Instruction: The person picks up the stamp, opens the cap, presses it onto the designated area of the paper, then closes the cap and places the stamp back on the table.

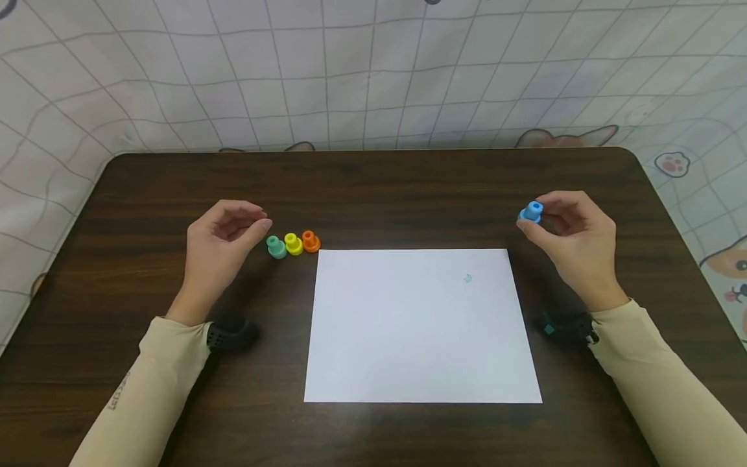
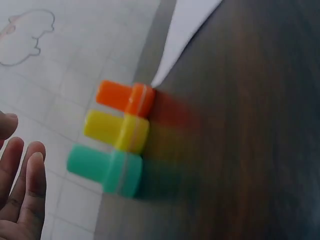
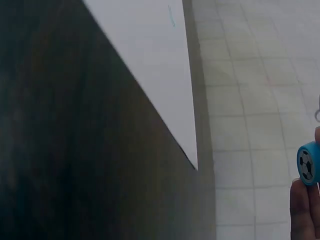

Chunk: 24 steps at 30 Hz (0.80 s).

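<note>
While the right hand (image 1: 574, 237) pinches a blue stamp (image 1: 531, 212) between thumb and fingertips at right of centre in the head view, raised just above the dark table (image 1: 117, 272) and beside the upper right corner of the white paper (image 1: 420, 337), the left hand (image 1: 224, 243) hangs loosely curled at left of centre, holding nothing, its fingertips near a green stamp (image 1: 275, 246). Item, blue stamp: small plastic piece, narrow knob on a wider round base; the right wrist view shows a football design on its round face (image 3: 306, 165). Handling, as a judgement: keep the pinch on the knob, face level, and press straight down onto the sheet without sliding to avoid a smear. Also present: yellow stamp (image 1: 293, 244) and orange stamp (image 1: 310, 241) in a touching row with the green one, just left of the paper's upper left corner; a faint teal mark (image 1: 467, 278) on the sheet's upper right.
</note>
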Tool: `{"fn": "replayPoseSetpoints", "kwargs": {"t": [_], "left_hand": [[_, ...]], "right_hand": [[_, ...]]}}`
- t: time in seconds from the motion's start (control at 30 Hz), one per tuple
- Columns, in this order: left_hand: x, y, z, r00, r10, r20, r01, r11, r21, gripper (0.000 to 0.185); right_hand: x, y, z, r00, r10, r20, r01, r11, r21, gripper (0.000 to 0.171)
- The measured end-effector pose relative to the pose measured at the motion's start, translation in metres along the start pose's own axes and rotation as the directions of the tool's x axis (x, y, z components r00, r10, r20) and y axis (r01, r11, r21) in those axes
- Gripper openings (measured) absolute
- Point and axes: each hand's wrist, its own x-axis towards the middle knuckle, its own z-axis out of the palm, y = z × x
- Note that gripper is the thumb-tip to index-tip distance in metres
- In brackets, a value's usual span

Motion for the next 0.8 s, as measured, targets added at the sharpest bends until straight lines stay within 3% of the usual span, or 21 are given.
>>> {"fn": "replayPoseSetpoints", "kwargs": {"t": [0.17, 0.4, 0.6, 0.8], "left_hand": [[0.0, -0.009, -0.007, 1.0, -0.022, 0.012, 0.022, 0.999, -0.031, 0.028], [0.004, -0.02, -0.016, 0.994, -0.058, 0.088, 0.06, 0.998, -0.026, 0.034], [0.003, -0.027, -0.02, 0.987, -0.092, 0.129, 0.094, 0.996, -0.007, 0.04], [0.002, -0.028, -0.021, 0.972, -0.115, 0.204, 0.113, 0.993, 0.022, 0.045]], "right_hand": [[0.003, 0.007, -0.009, 0.999, 0.028, -0.019, -0.029, 0.999, -0.024, 0.041], [0.006, 0.017, -0.02, 0.988, 0.145, -0.047, -0.141, 0.987, 0.084, 0.039], [0.007, 0.024, -0.025, 0.98, 0.194, -0.042, -0.198, 0.975, -0.104, 0.04], [0.006, 0.027, -0.028, 0.976, 0.219, -0.012, -0.218, 0.965, -0.145, 0.04]]}}
